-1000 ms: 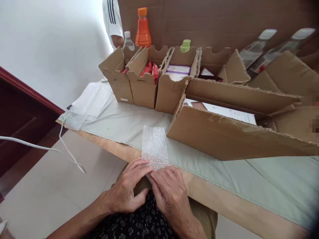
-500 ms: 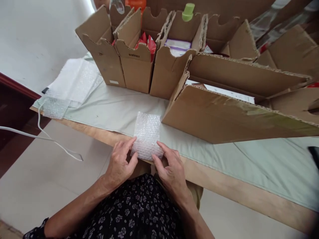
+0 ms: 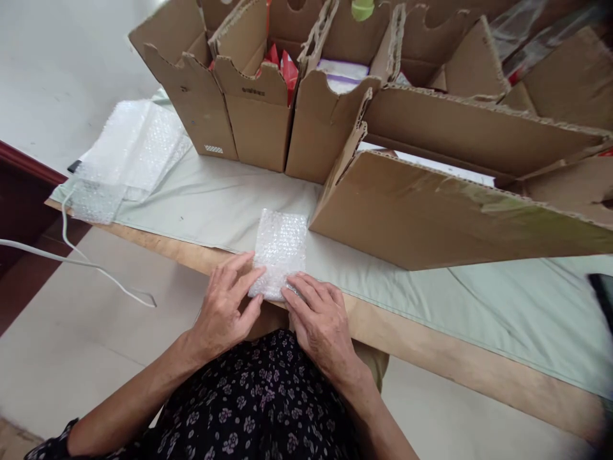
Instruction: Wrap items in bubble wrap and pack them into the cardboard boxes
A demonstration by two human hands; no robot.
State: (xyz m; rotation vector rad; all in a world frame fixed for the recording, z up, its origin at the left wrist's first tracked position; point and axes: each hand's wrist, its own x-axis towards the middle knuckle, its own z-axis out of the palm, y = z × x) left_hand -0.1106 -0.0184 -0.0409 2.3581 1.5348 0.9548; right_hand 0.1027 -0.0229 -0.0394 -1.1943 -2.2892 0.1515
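Note:
A small piece of bubble wrap, perhaps a bag, lies flat at the table's front edge. My left hand rests at its lower left side, fingers spread and touching the edge. On the lower right corner lies my right hand, its fingers stretched out flat over the plastic. Neither hand grips it. Whether anything is inside the bubble wrap, I cannot tell.
Upright cardboard boxes stand in a row behind, with red and white packs inside. A long cardboard box sits at the right. More bubble wrap sheets lie at the left, near a white cable.
My right hand has moved from the bubble wrap's right edge onto its lower right corner, the fingers flattening. My left hand's fingers have spread a little. The view has shifted slightly.

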